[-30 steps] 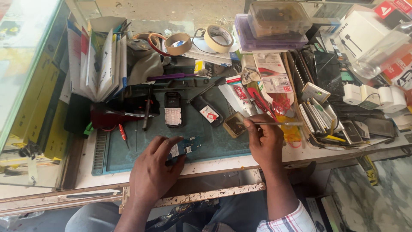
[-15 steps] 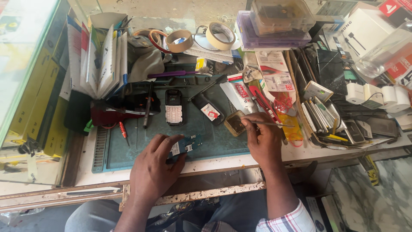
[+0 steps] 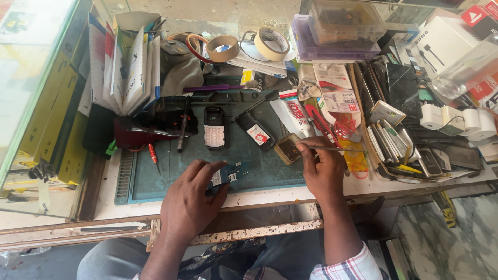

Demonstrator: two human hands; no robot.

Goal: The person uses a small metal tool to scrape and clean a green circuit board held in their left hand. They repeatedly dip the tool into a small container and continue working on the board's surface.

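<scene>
My left hand [image 3: 189, 205] presses a small blue-green circuit board [image 3: 228, 173] down onto the teal work mat [image 3: 155, 181] near the bench's front edge. My right hand [image 3: 321, 168] pinches thin metal tweezers [image 3: 332, 149] whose tip reaches into a small square brownish tin [image 3: 287, 149] on the mat. A black keypad phone [image 3: 214, 128] with white keys lies face up behind the board. Beside it lies a black phone part [image 3: 254, 132] with a red and white sticker.
Behind the mat lie tape rolls [image 3: 272, 43], a purple pen [image 3: 212, 88], a tube [image 3: 293, 111], a red screwdriver [image 3: 152, 153] and upright booklets [image 3: 124, 67]. Clear plastic boxes [image 3: 337, 26] stand at the back. Phone parts, white chargers [image 3: 456, 119] and cards crowd the right side.
My right hand has shifted slightly toward the tin with the tweezers. My left hand stays on the circuit board.
</scene>
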